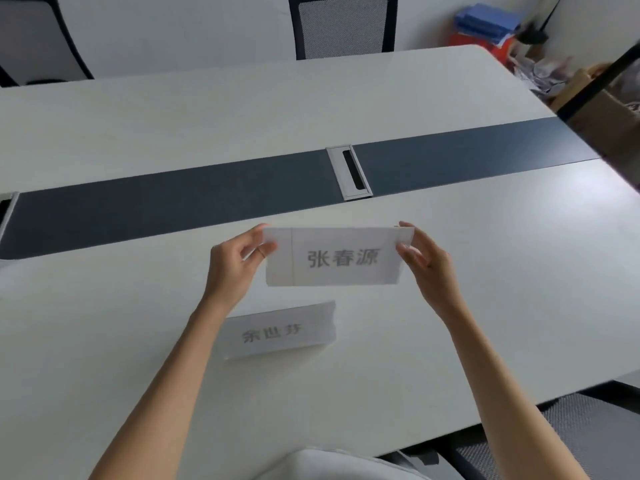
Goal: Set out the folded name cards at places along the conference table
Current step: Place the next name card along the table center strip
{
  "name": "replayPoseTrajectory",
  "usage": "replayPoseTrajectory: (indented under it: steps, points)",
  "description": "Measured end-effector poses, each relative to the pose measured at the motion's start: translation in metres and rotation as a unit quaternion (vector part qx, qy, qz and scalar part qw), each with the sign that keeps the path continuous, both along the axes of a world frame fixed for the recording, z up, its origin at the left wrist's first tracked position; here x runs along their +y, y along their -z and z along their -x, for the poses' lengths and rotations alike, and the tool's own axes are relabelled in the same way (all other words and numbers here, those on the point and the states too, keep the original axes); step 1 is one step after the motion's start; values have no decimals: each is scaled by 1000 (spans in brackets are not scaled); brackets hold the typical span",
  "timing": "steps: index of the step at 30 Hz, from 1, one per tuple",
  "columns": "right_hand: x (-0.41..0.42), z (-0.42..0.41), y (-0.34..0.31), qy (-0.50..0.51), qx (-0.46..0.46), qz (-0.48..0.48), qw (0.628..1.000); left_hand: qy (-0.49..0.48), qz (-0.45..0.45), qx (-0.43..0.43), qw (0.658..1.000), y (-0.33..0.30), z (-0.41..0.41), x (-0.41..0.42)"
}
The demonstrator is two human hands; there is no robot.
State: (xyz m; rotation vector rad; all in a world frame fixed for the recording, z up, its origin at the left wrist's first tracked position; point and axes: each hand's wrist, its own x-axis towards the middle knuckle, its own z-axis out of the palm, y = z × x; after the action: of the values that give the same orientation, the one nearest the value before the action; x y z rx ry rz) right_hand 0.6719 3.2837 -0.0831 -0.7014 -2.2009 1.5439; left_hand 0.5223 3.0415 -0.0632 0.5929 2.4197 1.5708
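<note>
Both hands are pinching one folded name card (341,257) by its short ends: the left hand (232,263) grips the edge toward the left of the frame with thumb and fingers closed on the paper, and the right hand (426,263) does the same on the opposite end. The card sits at the centre of the frame, printed face toward the camera, and seems to be lifted off the white bench (485,271), though whether its lower edge touches the surface I cannot tell. A second name card (278,330) already stands on the bench just below it in the frame, near the left forearm. Across the middle of the frame runs a dark strip (173,206) with a metal cable port (349,171), and an office chair (343,26) stands at the far side, at the top. By my reading the step in hand is carrying or shaping this card before it goes to its seat. The next move likely calls for spreading its fold so it stands, then setting it down at a place well apart from the standing card.
</note>
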Motion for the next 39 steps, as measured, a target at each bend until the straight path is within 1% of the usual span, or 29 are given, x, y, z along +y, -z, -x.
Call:
replayPoseTrajectory:
  steps: [2,4,5,8,10,11,15,19,24,32,39]
  points:
    - [26,-5,12,61,-11,-15,998,-8,5,-8,1000,5,9,42]
    - [44,-13,43,102,-84,-79,988,-18,13,-23,999,16,16,84]
    - [50,-17,64,90,-139,-123,979,-26,19,-32,999,23,20,104]
    - [58,-24,119,-35,-270,-237,933,-53,29,-80,995,49,30,160]
    - [60,-24,145,-76,-310,-290,902,-68,27,-107,992,68,34,190]
    - [60,-23,152,-82,-317,-307,893,-74,23,-117,990,77,35,202]
    - [60,-22,166,-67,-315,-351,879,-98,4,-129,987,103,40,238]
    - [61,-22,172,-54,-300,-364,880,-109,8,-117,987,125,44,262]
    - [59,-22,178,-46,-281,-356,890,-131,-16,-120,984,134,51,284]
    - [59,-21,177,-47,-286,-361,886,-101,-17,-115,988,139,65,286]
    - [59,-21,176,-49,-283,-365,885,-63,4,-120,991,141,69,282]
